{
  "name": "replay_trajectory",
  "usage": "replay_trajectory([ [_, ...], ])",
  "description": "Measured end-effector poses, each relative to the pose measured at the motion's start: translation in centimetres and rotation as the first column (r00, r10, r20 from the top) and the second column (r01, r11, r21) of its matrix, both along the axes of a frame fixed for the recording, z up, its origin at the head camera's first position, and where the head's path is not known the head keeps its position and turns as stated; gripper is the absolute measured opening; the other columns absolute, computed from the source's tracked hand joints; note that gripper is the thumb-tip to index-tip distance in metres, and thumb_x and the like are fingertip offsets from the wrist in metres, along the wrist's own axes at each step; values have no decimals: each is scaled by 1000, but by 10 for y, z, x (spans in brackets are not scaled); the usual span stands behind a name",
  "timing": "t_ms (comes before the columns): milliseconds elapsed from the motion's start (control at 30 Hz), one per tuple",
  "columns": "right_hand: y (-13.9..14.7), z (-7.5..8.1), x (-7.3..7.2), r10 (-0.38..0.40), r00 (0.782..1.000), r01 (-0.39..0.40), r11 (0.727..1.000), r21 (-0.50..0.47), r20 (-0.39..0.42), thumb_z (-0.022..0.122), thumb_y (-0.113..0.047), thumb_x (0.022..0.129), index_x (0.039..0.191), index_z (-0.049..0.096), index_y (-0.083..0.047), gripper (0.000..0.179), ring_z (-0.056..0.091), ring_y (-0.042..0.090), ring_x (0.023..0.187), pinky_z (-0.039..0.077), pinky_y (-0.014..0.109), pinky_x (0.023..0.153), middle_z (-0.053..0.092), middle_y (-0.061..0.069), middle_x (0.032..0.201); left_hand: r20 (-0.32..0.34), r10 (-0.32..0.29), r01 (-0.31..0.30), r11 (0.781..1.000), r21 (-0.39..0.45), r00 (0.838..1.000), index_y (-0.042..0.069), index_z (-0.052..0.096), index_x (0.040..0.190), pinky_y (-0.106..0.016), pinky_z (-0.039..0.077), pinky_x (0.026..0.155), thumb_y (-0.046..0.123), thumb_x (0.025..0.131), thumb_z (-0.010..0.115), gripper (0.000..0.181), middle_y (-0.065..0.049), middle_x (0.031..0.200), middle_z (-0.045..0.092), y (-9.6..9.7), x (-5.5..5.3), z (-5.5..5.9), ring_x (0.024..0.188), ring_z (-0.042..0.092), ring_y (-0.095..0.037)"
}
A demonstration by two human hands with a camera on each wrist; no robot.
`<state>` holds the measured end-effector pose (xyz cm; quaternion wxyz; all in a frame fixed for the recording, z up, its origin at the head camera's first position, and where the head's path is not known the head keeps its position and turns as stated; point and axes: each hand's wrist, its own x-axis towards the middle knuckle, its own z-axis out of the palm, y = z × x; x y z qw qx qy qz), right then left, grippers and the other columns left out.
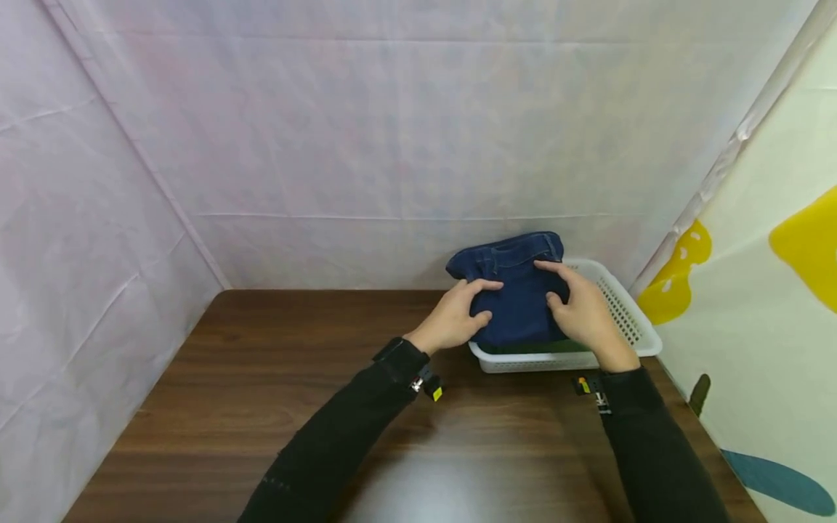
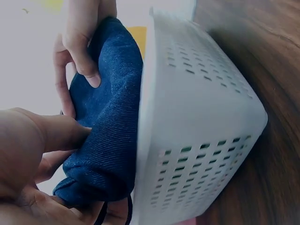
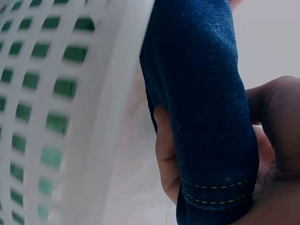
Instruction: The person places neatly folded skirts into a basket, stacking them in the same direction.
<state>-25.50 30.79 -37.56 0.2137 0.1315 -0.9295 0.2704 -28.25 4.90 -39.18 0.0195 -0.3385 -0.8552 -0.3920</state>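
Folded dark blue jeans (image 1: 519,309), with a waistband and belt loops at the far end, sit over the left part of a white plastic basket (image 1: 536,362). My left hand (image 1: 454,314) grips their left side, thumb on top and fingers reaching underneath, as the left wrist view shows. On the opposite side my right hand (image 1: 585,309) holds the jeans, its thumb and fingers on either side of the folded denim (image 3: 206,117). In the left wrist view the jeans (image 2: 115,108) are right at the basket rim. Something dark green (image 1: 543,348) lies in the basket beneath them.
The basket with its perforated walls (image 2: 197,164) stands at the back right of a brown wooden table (image 1: 261,392). White fabric (image 1: 327,145) hangs behind and to the left. Patterned cloth (image 1: 752,349) with yellow and blue shapes borders the right side.
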Motion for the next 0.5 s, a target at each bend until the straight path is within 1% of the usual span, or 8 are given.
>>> replay_trajectory([
  [133, 10, -4, -1, -1, 1000, 0, 1000, 3, 13, 60, 0, 95, 148, 51, -22, 58, 37, 22, 40, 36, 37, 45, 57, 20, 135, 7, 0, 0, 1000, -26, 1000, 29, 49, 148, -34, 47, 90, 20, 100, 66, 52, -9, 136, 47, 11, -1, -6, 113, 52, -19],
  [167, 13, -5, -1, 0, 1000, 0, 1000, 4, 16, 60, 1, 95, 148, 51, -21, 58, 37, 22, 40, 36, 37, 45, 57, 20, 135, 3, 4, -4, 999, -32, 1000, 30, 50, 148, -34, 47, 89, 20, 100, 67, 52, -8, 134, 48, 13, -1, -8, 112, 53, -19],
  [233, 17, -8, -3, 9, 1000, -9, 1000, 6, 22, 60, 2, 95, 147, 51, -19, 58, 37, 22, 41, 37, 37, 47, 54, 20, 139, -6, 14, -14, 999, -53, 1000, 31, 50, 147, -34, 47, 92, 22, 99, 68, 52, -6, 132, 49, 18, -3, -11, 113, 52, -17],
  [333, 23, -11, -5, 1, 999, -1, 1000, 11, 39, 59, 3, 94, 148, 50, -19, 58, 37, 21, 42, 37, 37, 48, 52, 19, 142, -21, 14, -16, 997, -78, 1000, 31, 51, 147, -33, 46, 96, 22, 98, 70, 53, -5, 128, 50, 24, -4, -13, 115, 52, -17],
  [400, 27, -12, -5, -8, 999, 7, 1000, 21, 53, 59, 2, 94, 148, 50, -19, 58, 37, 21, 42, 38, 37, 47, 52, 20, 142, -32, 10, -13, 995, -98, 999, 29, 51, 147, -31, 45, 97, 22, 97, 71, 54, -4, 126, 51, 28, -5, -14, 116, 51, -16],
  [500, 30, -14, -7, -22, 997, 19, 999, 40, 71, 60, 2, 94, 147, 51, -19, 58, 38, 21, 44, 38, 38, 51, 53, 22, 140, -56, 3, -11, 990, -142, 998, 28, 52, 147, -28, 44, 97, 23, 97, 71, 53, -5, 124, 52, 32, -7, -16, 114, 50, -16],
])
